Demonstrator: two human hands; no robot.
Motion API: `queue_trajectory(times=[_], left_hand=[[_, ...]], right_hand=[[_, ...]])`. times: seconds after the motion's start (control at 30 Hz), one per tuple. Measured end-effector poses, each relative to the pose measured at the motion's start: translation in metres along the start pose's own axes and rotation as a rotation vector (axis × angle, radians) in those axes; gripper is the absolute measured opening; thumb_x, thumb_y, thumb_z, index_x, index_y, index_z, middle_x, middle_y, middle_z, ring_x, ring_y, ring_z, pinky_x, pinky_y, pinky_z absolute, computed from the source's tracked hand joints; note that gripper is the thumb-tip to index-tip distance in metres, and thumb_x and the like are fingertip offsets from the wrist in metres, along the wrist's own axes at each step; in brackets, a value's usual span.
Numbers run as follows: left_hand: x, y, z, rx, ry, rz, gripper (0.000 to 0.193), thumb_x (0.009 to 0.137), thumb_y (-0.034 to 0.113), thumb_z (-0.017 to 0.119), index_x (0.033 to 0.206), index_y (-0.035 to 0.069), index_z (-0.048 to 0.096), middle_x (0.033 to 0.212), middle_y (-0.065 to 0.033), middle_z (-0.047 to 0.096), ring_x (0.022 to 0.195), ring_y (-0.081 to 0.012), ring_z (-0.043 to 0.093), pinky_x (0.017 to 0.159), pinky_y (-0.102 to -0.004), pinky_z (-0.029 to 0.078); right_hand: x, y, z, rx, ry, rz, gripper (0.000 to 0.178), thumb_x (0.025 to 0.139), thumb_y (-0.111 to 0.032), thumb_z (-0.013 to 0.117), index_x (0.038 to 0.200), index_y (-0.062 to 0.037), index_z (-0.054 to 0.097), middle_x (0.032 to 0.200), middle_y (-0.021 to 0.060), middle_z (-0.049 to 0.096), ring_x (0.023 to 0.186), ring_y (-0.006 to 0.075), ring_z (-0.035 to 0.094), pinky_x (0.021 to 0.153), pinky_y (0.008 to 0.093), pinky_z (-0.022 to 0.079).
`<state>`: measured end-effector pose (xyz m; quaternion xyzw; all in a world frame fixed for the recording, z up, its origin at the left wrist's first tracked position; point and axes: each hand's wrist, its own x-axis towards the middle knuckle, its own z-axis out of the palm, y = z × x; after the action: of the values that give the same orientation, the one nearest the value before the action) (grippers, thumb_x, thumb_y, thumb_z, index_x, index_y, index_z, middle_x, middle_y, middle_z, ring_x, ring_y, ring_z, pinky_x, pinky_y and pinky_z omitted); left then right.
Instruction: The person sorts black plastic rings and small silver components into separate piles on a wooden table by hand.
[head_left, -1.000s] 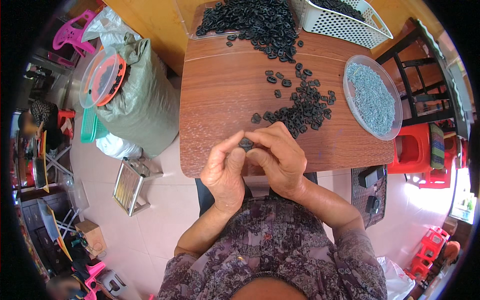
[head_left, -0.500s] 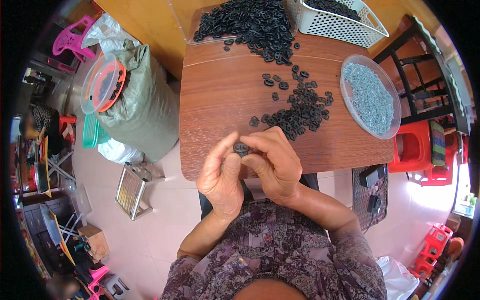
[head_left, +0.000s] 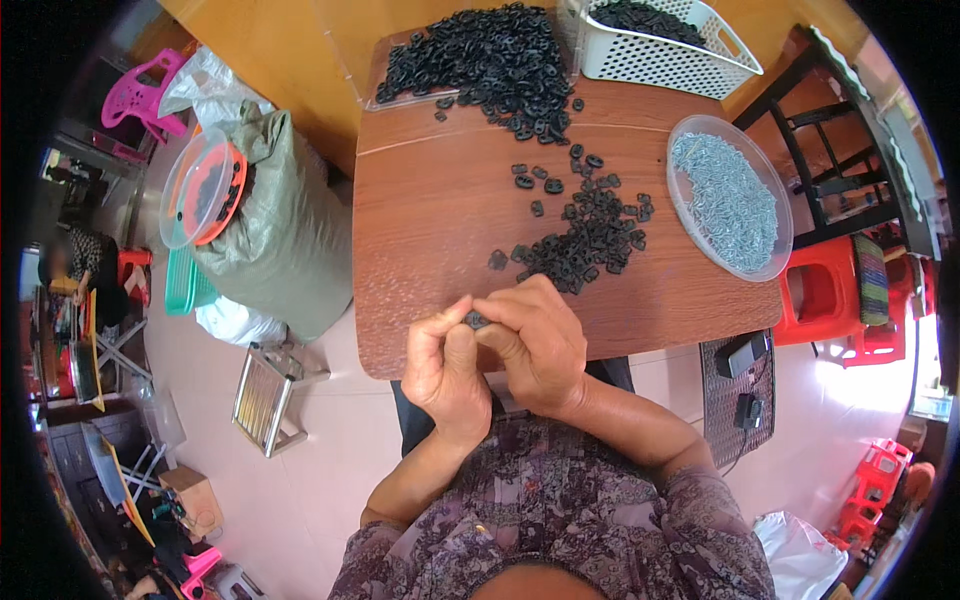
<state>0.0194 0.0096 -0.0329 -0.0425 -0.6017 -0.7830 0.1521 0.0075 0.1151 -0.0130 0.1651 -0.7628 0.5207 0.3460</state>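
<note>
I am seeing the small dark piece [head_left: 476,320] sitting between my left grip [head_left: 446,375] and my right grip [head_left: 540,345], over the near part of the wooden counter [head_left: 430,200]. Both grips are pinching it narrowly, thumbs and forefingers meeting around it, and they are covering most of its outline. I am judging it to be very light and stiff, probably moulded plastic, so weight is hardly troubling me; its smallness is what is making it awkward. I am expecting it to be twisting or slipping if the pinch is landing off centre, but not breaking under ordinary pressure. I am favouring its outer edges, fingertip against thumb, leaving the face clear. The loose black pieces [head_left: 585,240] are lying just beyond the grips, many overlapping, so I am advising taking those singly by their sides. A round clear tray [head_left: 688,215] of slim silvery metal pieces [head_left: 730,205] is resting to their right.
</note>
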Motion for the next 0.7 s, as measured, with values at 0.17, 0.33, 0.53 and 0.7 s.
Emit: queue_trajectory(times=[0.17,0.33,0.53,0.7], left_hand=[[0.011,0.014,0.012,0.35,-0.207,0.132,0.021,0.092,0.009,0.055,0.107,-0.006,0.059,0.101,-0.0097,0.062,0.089,-0.0116,0.057,0.079,-0.0256,0.047],[0.067,0.007,0.029,0.668,-0.457,0.29,0.018,0.078,-0.003,0.062,0.095,0.002,0.063,0.081,-0.0113,0.063,0.071,-0.0236,0.06,0.064,-0.0309,0.048],[0.126,-0.032,0.065,0.69,-0.812,0.73,0.019,0.064,-0.004,0.059,0.082,0.003,0.059,0.079,-0.01,0.06,0.073,-0.0293,0.055,0.061,-0.0368,0.048],[0.134,-0.053,0.068,0.799,-1.091,0.888,0.012,0.066,-0.002,0.056,0.077,0.003,0.055,0.074,-0.0087,0.051,0.077,-0.0272,0.052,0.06,-0.0348,0.049]], right_hand=[[0.002,0.007,-0.019,-0.014,0.043,0.01,0.022,0.072,0.001,0.068,0.094,0.0021,0.062,0.087,0.0121,0.061,0.073,0.0256,0.056,0.063,0.0311,0.046],[0.037,0.02,-0.076,-0.137,0.003,0.342,0.019,0.074,0.001,0.066,0.092,-0.0009,0.065,0.084,0.0103,0.062,0.077,0.02,0.059,0.069,0.0292,0.048],[0.143,0.095,-0.145,-0.181,0.273,0.375,0.023,0.072,-0.004,0.064,0.095,0.0021,0.065,0.068,0.0036,0.059,0.064,0.0092,0.053,0.06,0.0254,0.045],[0.23,0.172,-0.193,-0.539,0.284,0.206,0.019,0.068,-0.009,0.065,0.084,0.0008,0.067,0.076,0.0161,0.066,0.072,0.0248,0.064,0.067,0.0339,0.049]])
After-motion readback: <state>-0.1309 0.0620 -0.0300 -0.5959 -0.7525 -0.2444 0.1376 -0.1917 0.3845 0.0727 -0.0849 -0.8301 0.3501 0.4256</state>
